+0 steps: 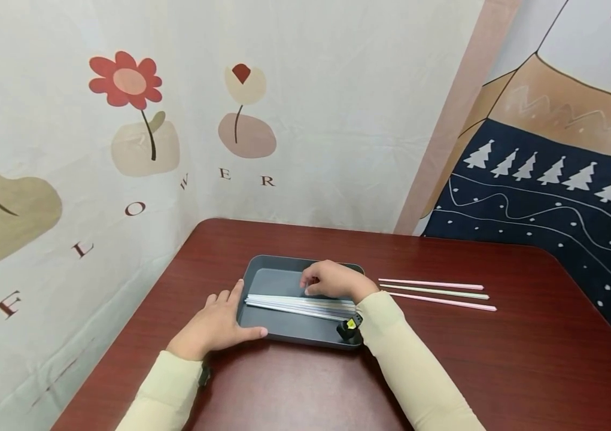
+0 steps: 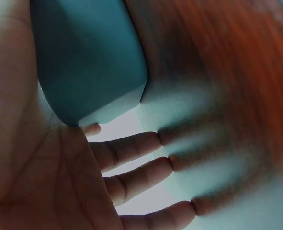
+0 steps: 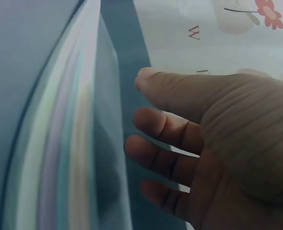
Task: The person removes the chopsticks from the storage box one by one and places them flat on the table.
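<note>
A dark grey rectangular tray (image 1: 278, 278) lies on the table, with a bundle of long thin pastel sticks (image 1: 294, 305) along its middle. My left hand (image 1: 216, 323) rests at the tray's left end, thumb by the front rim and fingers spread along the side. In the left wrist view, its fairly straight fingers (image 2: 141, 179) touch the tabletop beside the tray's corner (image 2: 93, 57). Over the tray, just behind the sticks, hovers my right hand (image 1: 332, 279) with loosely bent fingers. The right wrist view shows nothing between its thumb and fingers (image 3: 155, 151); the sticks (image 3: 79, 129) lie apart from them.
Three separate sticks, pink (image 1: 429, 283), pale green (image 1: 434, 291) and pink (image 1: 445, 301), lie on the dark red table (image 1: 531, 347) right of the tray. Printed cloth (image 1: 337, 120) hangs behind the table and along its left side.
</note>
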Available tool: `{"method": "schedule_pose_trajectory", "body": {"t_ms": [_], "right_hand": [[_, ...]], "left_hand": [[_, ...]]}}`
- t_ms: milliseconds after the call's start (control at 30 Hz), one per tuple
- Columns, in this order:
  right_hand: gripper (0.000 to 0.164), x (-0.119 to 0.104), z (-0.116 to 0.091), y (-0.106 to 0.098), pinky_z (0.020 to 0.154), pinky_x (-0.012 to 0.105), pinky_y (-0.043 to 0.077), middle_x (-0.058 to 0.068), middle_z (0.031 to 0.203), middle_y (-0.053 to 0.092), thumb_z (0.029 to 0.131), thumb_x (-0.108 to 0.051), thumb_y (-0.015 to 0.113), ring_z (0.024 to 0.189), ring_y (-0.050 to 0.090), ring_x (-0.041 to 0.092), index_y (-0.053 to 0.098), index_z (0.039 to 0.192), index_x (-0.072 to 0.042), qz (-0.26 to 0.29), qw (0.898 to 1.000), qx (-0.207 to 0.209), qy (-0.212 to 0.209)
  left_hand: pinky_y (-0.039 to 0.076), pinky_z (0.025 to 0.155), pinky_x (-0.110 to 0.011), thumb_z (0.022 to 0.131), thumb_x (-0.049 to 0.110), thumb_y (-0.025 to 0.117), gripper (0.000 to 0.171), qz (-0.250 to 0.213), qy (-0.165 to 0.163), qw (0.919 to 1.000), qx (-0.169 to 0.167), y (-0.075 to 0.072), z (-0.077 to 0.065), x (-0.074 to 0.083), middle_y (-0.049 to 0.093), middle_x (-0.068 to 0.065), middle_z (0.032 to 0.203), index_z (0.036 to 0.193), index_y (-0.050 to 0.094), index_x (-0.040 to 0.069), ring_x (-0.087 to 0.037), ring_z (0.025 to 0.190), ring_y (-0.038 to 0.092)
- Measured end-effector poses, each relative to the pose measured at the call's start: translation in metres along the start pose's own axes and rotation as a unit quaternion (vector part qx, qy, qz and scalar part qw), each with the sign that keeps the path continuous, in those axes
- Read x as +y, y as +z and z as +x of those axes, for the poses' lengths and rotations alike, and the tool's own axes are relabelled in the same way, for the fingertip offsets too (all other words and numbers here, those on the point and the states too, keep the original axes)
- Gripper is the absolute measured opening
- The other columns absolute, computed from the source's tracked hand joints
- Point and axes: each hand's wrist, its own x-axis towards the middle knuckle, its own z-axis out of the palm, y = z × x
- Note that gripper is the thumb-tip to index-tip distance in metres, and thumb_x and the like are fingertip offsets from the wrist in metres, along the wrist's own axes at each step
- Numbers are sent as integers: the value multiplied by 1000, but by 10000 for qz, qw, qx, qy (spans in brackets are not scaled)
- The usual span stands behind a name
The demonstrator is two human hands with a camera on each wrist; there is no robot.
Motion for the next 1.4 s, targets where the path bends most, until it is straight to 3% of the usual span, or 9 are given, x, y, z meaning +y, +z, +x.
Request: {"method": "schedule_pose_trajectory", "body": {"t_ms": [200,533,900,1400], "right_hand": [[9,2,7,8,70,29,46,-8,85,62,96,-11,66,73,53,9,71,101,-17,70,9995,-301,58],[9,7,13,14,69,29,43,-5,83,60,97,-11,65,72,50,10,70,100,-18,237,9988,-407,91],[13,10,15,19,67,27,41,-6,75,56,98,-10,63,68,48,8,70,93,-20,118,9994,-320,74],[15,11,16,20,72,28,44,-8,79,60,100,-11,60,72,51,9,71,95,-20,-149,9999,-13,71]], "left_hand": [[48,87,-53,66,82,68,132,-5,-23,10000,-58,1,1,1,48,-24,137,156,19,-1,-39,116,43],[47,88,-53,66,83,66,133,11,-19,10000,-92,-1,1,-1,47,-24,138,156,18,-2,-39,116,43],[47,89,-53,67,82,67,132,23,-4,10000,-74,-2,0,1,47,-25,138,156,19,-3,-40,116,43],[47,89,-52,66,83,67,132,0,-1,10000,-42,-2,0,1,48,-24,137,156,19,-2,-40,116,43]]}}
